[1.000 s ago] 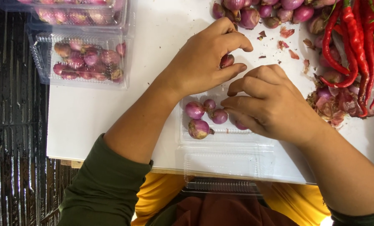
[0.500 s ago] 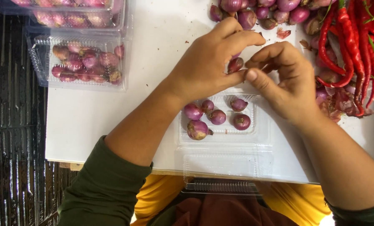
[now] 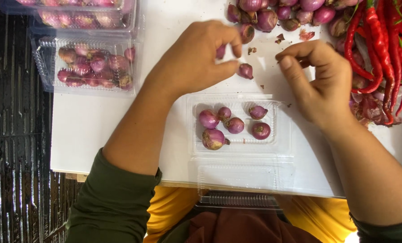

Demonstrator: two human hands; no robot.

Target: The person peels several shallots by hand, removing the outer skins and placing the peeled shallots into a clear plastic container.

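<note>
My left hand (image 3: 192, 60) is curled over the white table top (image 3: 97, 121), with a small purple shallot (image 3: 221, 51) tucked between its index finger and thumb. A second peeled shallot (image 3: 245, 70) lies just off the thumb tip, between my two hands. To the right, my right hand (image 3: 320, 78) has its index finger and thumb pinched together, and I see nothing in them. In front of both hands an open clear plastic tray (image 3: 282, 146) holds several peeled shallots (image 3: 235, 125). Its hinged lid (image 3: 246, 175) lies flat toward me.
A heap of unpeeled shallots (image 3: 266, 18) lies at the far edge, with bits of skin (image 3: 306, 34) nearby. Red chillies (image 3: 381, 49) are piled at the right. Closed clear boxes of shallots (image 3: 91, 67) are stacked at the far left. Dark slatted floor (image 3: 16, 135) lies left of the table.
My right hand has lifted off the tray and drawn back to the right, uncovering the shallots in it. My hands met over one shallot, then parted; it now sits between them.
</note>
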